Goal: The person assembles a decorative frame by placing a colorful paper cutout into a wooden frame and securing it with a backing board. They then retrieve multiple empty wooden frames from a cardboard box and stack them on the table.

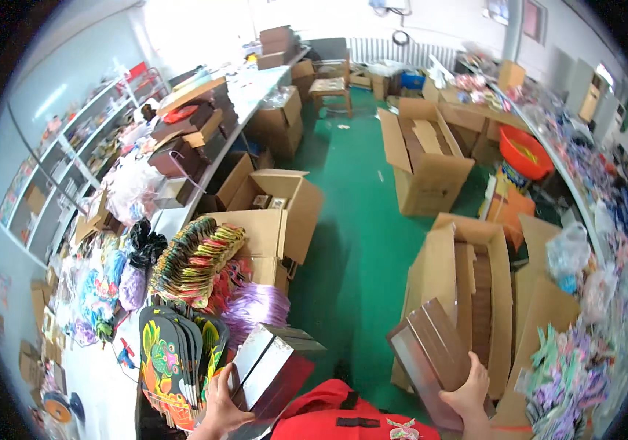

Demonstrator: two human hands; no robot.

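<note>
Head view: boxes in both hands.
My left hand clasps the silver-topped box; my right hand, fingers parted, grips the right side of the brown boxes, long axis slanting forward-left, near the open carton.

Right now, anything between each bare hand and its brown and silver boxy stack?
Nothing visible: the left hand grips the silver and brown boxy stack directly; the right hand grips the brown boxy stack with a silvery side.
</note>
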